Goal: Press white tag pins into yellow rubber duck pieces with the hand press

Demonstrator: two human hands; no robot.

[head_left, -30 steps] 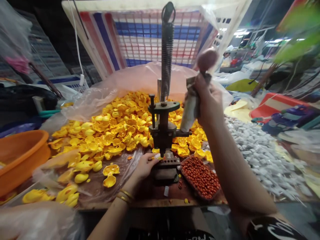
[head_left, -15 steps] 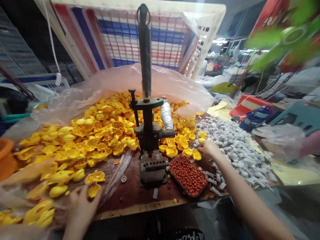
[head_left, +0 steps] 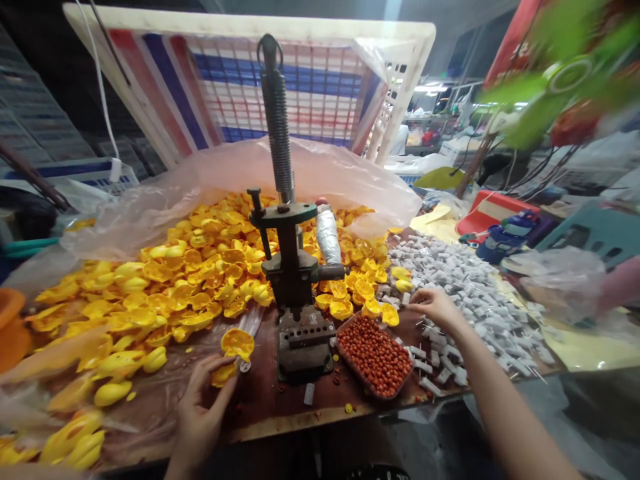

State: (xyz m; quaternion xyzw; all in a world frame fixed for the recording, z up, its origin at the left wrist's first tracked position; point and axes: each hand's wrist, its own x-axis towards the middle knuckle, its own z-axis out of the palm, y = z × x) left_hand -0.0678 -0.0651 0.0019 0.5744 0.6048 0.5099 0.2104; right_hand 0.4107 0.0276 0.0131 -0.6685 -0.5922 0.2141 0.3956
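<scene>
A yellow hollow plastic shell [head_left: 237, 345], shaped like half of a toy duck, is pinched between the thumb and fingers of my left hand [head_left: 205, 393]. Its open side faces up, left of the black hand press [head_left: 295, 280]. A small round whitish piece [head_left: 245, 366] shows by the left fingertips. At the edge of the grey block pile [head_left: 480, 300], my right hand [head_left: 435, 307] has its fingers drawn together on a small grey block [head_left: 406, 299]. A tray of reddish-brown beads [head_left: 375, 353] lies between the press and my right hand.
Behind the press spreads a big heap of yellow shells [head_left: 195, 267] on clear plastic sheeting. A white crate [head_left: 250, 17] leans at the back. A green fan [head_left: 565, 77] is at upper right. One loose grey block [head_left: 309, 394] lies near the table's front edge.
My left hand has moved right, bringing the yellow shell closer to the press. My right hand has drawn back slightly from the yellow shells toward the grey blocks. The view has shifted a little.
</scene>
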